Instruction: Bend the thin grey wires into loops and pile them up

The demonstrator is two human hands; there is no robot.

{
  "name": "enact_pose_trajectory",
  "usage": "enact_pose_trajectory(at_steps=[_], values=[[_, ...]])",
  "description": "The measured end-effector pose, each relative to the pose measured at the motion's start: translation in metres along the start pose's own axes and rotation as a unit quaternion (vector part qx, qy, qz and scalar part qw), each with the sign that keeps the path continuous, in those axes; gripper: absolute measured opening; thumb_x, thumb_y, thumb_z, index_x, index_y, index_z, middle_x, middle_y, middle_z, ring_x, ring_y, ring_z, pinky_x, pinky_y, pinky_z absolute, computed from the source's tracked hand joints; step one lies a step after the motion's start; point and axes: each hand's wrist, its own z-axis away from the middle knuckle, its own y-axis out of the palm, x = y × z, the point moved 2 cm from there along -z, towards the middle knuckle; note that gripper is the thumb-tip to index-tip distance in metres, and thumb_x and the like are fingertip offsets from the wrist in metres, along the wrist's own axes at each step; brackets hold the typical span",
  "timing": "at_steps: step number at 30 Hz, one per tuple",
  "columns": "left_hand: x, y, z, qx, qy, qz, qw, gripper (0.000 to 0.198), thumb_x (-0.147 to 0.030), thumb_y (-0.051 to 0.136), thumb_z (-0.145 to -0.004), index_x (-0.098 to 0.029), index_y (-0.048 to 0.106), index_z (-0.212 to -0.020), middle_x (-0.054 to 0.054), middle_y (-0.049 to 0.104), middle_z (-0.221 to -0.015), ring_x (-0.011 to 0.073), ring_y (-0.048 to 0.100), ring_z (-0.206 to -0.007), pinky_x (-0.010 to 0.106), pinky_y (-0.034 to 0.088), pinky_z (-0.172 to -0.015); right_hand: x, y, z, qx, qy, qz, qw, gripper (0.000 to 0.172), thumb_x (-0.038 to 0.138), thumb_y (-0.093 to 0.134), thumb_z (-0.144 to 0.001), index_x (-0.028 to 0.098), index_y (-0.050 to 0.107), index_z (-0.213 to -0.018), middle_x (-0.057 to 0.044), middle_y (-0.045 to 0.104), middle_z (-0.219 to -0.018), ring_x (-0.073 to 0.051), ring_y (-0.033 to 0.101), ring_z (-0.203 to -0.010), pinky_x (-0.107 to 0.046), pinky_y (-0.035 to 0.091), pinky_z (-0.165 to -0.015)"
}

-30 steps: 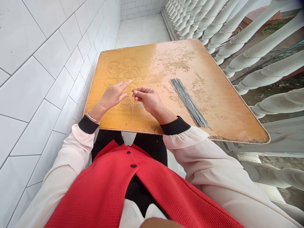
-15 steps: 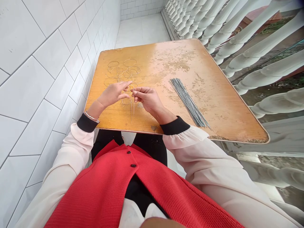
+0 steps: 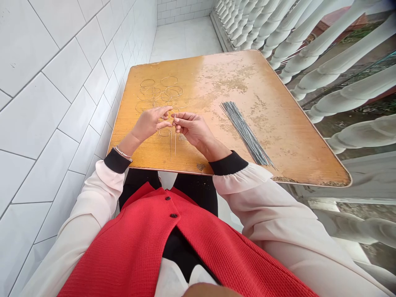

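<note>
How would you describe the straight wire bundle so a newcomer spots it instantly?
On the scuffed wooden tabletop, between tiled wall and white balustrade, look right of the person's right hand. There lies a slanting bundle of straight grey wires, unlike the curved wire loops at the table's left.

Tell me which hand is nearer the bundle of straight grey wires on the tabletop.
Right. The right hand is to the left of the bundle of straight grey wires, not touching it; the left hand is farther left, beyond the right hand.

A white tiled wall and what looks like a white balustrade flank the tiled floor.
</note>
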Motion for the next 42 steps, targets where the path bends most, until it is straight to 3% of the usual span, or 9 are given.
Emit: enact_pose_trajectory(at_steps=[12,16,20,22,25,30,36,42], values=[[0.005,0.006,0.003,0.003,0.001,0.002,1.0,0.048,-0.039,0.071,-0.092,-0.023,0.061,-0.136,0.008,0.075,-0.118,0.0175,0.072,-0.105,0.03,0.058,-0.092,0.0,0.0,0.001,-0.01,0.006,-0.001,1.0,0.015,0.013,0.082,-0.074,0.018,0.072,-0.065,0.001,0.063,-0.063,-0.005,0.052,-0.052,-0.018,0.045,-0.051],[0.008,0.006,0.004,0.0,0.015,0.021,1.0,0.064,-0.044,0.073,-0.088,-0.023,0.054,-0.145,0.01,0.073,-0.126,0.0191,0.07,-0.113,0.028,0.058,-0.089,0.0,-0.001,0.0,-0.015,0.003,-0.005,1.0,0.011,0.015,0.086,-0.069,0.018,0.075,-0.069,0.003,0.062,-0.061,-0.005,0.051,-0.051,-0.018,0.045,-0.049],[0.01,0.002,0.007,-0.016,-0.031,0.105,0.994,0.081,-0.049,0.082,-0.079,-0.026,0.05,-0.149,0.01,0.072,-0.129,0.0192,0.071,-0.108,0.027,0.058,-0.084,-0.001,-0.001,0.0,-0.017,-0.001,0.004,1.0,0.012,0.015,0.087,-0.067,0.018,0.075,-0.069,0.003,0.063,-0.062,-0.005,0.051,-0.05,-0.018,0.045,-0.049],[0.006,-0.001,0.011,-0.026,-0.076,0.154,0.985,0.072,-0.046,0.082,-0.08,-0.023,0.055,-0.143,0.009,0.075,-0.122,0.0162,0.073,-0.098,0.024,0.058,-0.08,-0.001,-0.002,0.0,-0.022,0.0,0.013,1.0,0.011,0.014,0.085,-0.068,0.018,0.074,-0.069,0.002,0.064,-0.063,-0.005,0.05,-0.05,-0.018,0.044,-0.049],[-0.002,-0.003,0.014,-0.033,-0.153,0.228,0.961,0.04,-0.038,0.068,-0.093,-0.016,0.064,-0.127,0.006,0.076,-0.096,0.0099,0.072,-0.075,0.019,0.055,-0.065,-0.002,-0.002,0.0,-0.044,-0.002,0.039,0.998,0.011,0.012,0.082,-0.071,0.017,0.073,-0.068,0.002,0.064,-0.062,-0.005,0.051,-0.05,-0.017,0.043,-0.048],[-0.015,-0.003,0.015,-0.056,-0.227,0.295,0.926,0.012,-0.017,0.06,-0.097,-0.013,0.067,-0.105,-0.004,0.065,-0.066,0.0042,0.064,-0.054,0.013,0.049,-0.052,0.003,0.005,0.001,-0.05,-0.026,0.102,0.993,0.017,0.009,0.077,-0.076,0.016,0.069,-0.064,0.002,0.063,-0.059,-0.005,0.051,-0.049,-0.019,0.045,-0.051],[-0.023,0.005,0.018,-0.113,-0.281,0.341,0.89,0.009,-0.008,0.056,-0.096,-0.014,0.062,-0.098,-0.006,0.064,-0.064,0.0043,0.065,-0.054,0.015,0.053,-0.056,0.003,0.013,0.005,-0.076,-0.016,0.098,0.992,0.015,0.007,0.076,-0.078,0.015,0.071,-0.067,0.002,0.065,-0.063,-0.005,0.053,-0.049,-0.019,0.048,-0.052],[-0.031,0.01,0.021,-0.12,-0.305,0.333,0.884,0.007,-0.012,0.055,-0.098,-0.015,0.061,-0.101,-0.005,0.066,-0.068,0.0048,0.067,-0.057,0.015,0.053,-0.059,-0.001,0.016,0.009,-0.069,-0.02,0.055,0.996,0.012,0.011,0.077,-0.078,0.015,0.071,-0.068,0.002,0.062,-0.06,-0.005,0.053,-0.049,-0.018,0.047,-0.052]])
